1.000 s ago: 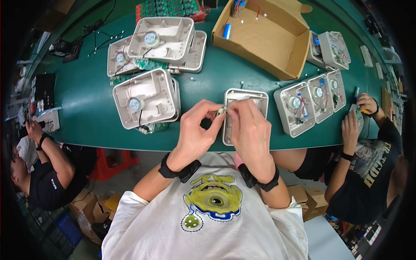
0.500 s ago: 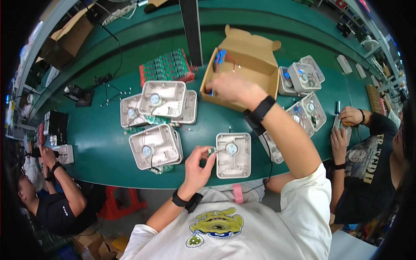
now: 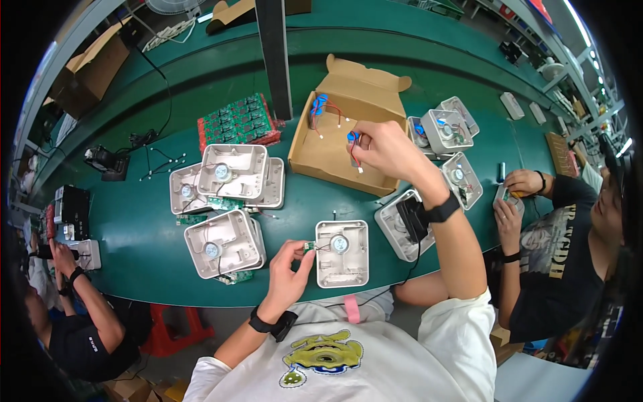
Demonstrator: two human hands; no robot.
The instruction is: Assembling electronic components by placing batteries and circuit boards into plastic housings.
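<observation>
My right hand [image 3: 386,151] is closed on a blue battery pack [image 3: 353,137] over the cardboard box [image 3: 395,179]. Red wire with a white connector dangles from that pack. Other blue packs [image 3: 319,104] lie at the left end of the open box. Close to the table's near edge, my left hand [image 3: 289,271] pinches a small green circuit board [image 3: 309,246]. The board is beside the left wall of a white plastic housing [image 3: 342,276]. A round speaker [image 3: 339,243] sits inside this housing, with thin wires running toward the board.
Stacked white housings [image 3: 221,251] stand to the left, before a pile of green circuit boards [image 3: 234,120] on red wrap. More housings [image 3: 449,137] are on the right. A metal post [image 3: 274,60] rises behind the box. Co-workers sit at both sides; one person's hands [image 3: 512,201] work at right.
My right hand has come up out of the box and moved right, now showing the blue battery pack. My left hand still holds the board by the housing. The whole view has shifted slightly.
</observation>
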